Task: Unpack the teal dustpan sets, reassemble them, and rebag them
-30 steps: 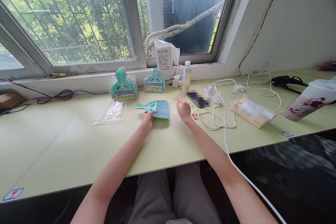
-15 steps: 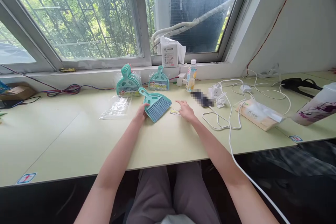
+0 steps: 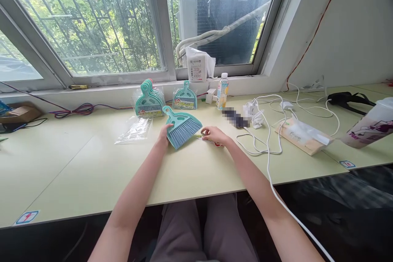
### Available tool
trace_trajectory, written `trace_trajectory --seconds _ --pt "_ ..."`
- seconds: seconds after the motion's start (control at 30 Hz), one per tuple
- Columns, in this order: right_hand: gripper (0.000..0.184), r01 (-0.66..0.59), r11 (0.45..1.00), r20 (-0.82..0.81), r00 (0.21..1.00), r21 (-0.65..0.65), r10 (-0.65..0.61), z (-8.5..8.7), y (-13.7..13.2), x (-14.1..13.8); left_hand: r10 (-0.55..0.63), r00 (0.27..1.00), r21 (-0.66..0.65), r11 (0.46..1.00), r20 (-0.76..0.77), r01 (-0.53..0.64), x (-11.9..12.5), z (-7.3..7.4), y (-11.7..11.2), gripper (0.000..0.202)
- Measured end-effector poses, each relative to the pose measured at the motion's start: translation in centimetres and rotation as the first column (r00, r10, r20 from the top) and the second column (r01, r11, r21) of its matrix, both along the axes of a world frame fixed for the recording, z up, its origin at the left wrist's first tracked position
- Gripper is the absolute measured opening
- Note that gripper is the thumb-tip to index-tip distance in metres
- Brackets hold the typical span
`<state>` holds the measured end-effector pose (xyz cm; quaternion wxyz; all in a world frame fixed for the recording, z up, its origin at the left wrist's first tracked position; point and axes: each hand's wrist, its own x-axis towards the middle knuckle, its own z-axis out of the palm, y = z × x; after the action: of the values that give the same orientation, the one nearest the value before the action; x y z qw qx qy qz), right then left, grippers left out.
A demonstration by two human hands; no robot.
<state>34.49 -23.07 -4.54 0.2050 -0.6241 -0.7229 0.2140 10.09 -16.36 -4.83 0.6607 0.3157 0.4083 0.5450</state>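
Note:
My left hand [image 3: 164, 134] grips the left edge of a teal dustpan [image 3: 172, 115], which is tilted up off the table. A small brush with blue-grey bristles [image 3: 185, 132] lies nested in it. Just right of the dustpan, my right hand [image 3: 215, 134] has its fingers pinched on a printed card label [image 3: 218, 144] at the table surface; the hand covers most of the label. Behind stand several more dustpan sets in clear bags [image 3: 149, 102], with a single bagged set [image 3: 185, 97] beside them. Flat clear plastic bags [image 3: 135, 131] lie left of my left hand.
A drink bottle [image 3: 222, 92] stands near the sill, by a blurred dark object [image 3: 236, 118]. White cables [image 3: 268, 143] run across the right side and over the table's front edge. A tissue pack [image 3: 302, 134] and a large cup [image 3: 373, 125] lie farther right.
My right hand's fingers were stretched out over the label and have now closed on it. The dustpan and brush stay in my left hand. The view has tipped up slightly.

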Motion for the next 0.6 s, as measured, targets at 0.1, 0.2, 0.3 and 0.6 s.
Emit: trace_trajectory --seconds 0.1,0.2,0.3,0.6 --pt "0.010 0.050 0.998 0.032 0.998 -0.046 -0.049 0.21 -0.04 0.18 0.017 1.000 -0.075 0.997 0.023 -0.015 -0.14 0.03 0.39 0.020" --pt "0.021 0.048 0.997 0.086 0.995 0.056 -0.052 0.12 -0.24 0.29 0.063 0.996 -0.069 0.996 0.055 -0.059 -0.24 -0.08 0.55 0.022" --pt "0.052 -0.169 0.978 0.035 0.986 0.122 0.166 -0.17 -0.24 0.46 0.051 0.996 -0.073 0.996 0.076 -0.045 -0.37 -0.18 0.53 0.024" --pt "0.026 -0.290 0.955 0.063 0.956 0.053 0.287 0.30 -0.39 0.65 0.040 0.993 -0.072 0.997 0.110 -0.033 -0.26 -0.05 0.47 0.022"
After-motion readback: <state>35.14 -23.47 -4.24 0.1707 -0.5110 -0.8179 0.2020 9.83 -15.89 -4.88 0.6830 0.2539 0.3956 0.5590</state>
